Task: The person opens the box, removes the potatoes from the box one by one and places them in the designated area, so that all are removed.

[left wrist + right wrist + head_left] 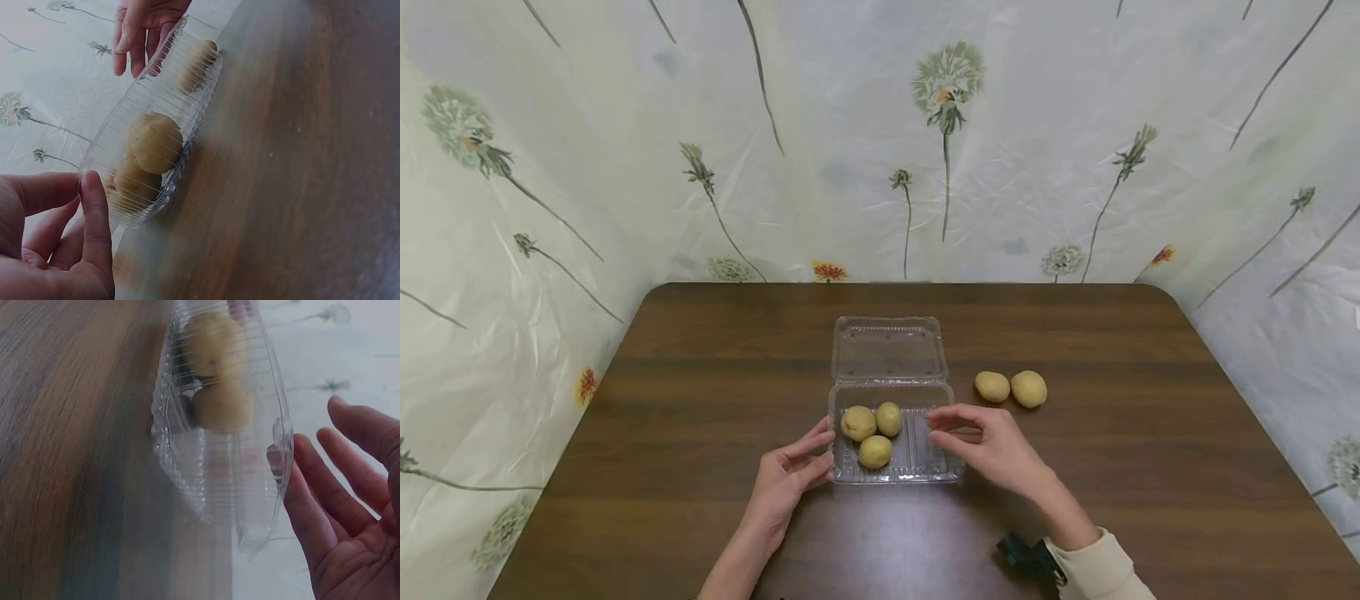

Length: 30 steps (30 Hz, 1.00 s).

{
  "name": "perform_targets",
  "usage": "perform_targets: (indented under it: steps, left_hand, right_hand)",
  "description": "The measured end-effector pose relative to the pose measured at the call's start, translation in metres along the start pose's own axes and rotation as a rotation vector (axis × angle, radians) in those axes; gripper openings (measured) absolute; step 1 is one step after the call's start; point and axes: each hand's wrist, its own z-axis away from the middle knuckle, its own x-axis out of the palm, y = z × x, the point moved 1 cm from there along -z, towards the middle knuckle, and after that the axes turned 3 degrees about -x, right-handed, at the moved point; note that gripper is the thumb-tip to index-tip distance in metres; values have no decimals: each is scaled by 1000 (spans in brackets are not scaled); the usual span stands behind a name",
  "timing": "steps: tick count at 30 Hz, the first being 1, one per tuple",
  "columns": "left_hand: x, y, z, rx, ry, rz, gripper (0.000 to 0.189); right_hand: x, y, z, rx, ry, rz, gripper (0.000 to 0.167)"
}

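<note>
A clear plastic clamshell container point(925, 471) lies on the table with its lid point(890, 350) folded back away from me. Three small yellow potatoes point(875, 452) sit toward the left of its base. My left hand point(782, 483) pinches the container's left rim between thumb and finger, plain in the left wrist view. At the right rim is my right hand point(992, 442), its fingers point(306, 487) touching the plastic from outside. The right thumb stands apart from the rim, and no potato is in that hand.
Two more potatoes point(1028, 389) lie side by side on the brown wooden table point(715, 350), to the right of the container. A dark wrist strap piece point(1028, 557) shows by the right sleeve point(1097, 567). Flower-print sheeting point(850, 167) hangs behind the table.
</note>
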Motion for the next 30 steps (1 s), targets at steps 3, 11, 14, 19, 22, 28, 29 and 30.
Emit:
perform_targets:
  steps: [3, 11, 14, 19, 22, 28, 29, 30]
  left_hand:
    - [0, 0, 0, -1, 0, 1, 35]
    - [0, 0, 0, -10, 4, 0, 35]
    - [1, 0, 0, -12, 7, -4, 35]
    - [0, 0, 0, -23, 6, -17, 35]
    - [1, 0, 0, -25, 4, -16, 35]
    - [1, 0, 0, -10, 5, 1, 36]
    - [1, 0, 0, -7, 6, 4, 36]
    - [1, 0, 1, -4, 7, 6, 36]
  right_hand:
    - [2, -2, -2, 0, -24, -4, 32]
    - [8, -1, -7, -24, -75, -11, 30]
    - [11, -3, -8, -31, -88, -15, 31]
    - [18, -6, -9, -39, -107, -9, 30]
    - [22, -4, -9, -53, -117, 8, 29]
    - [29, -4, -13, -63, -137, 45, 28]
    - [31, -5, -13, -66, -139, 48, 28]
    - [32, -5, -14, -71, -142, 50, 27]
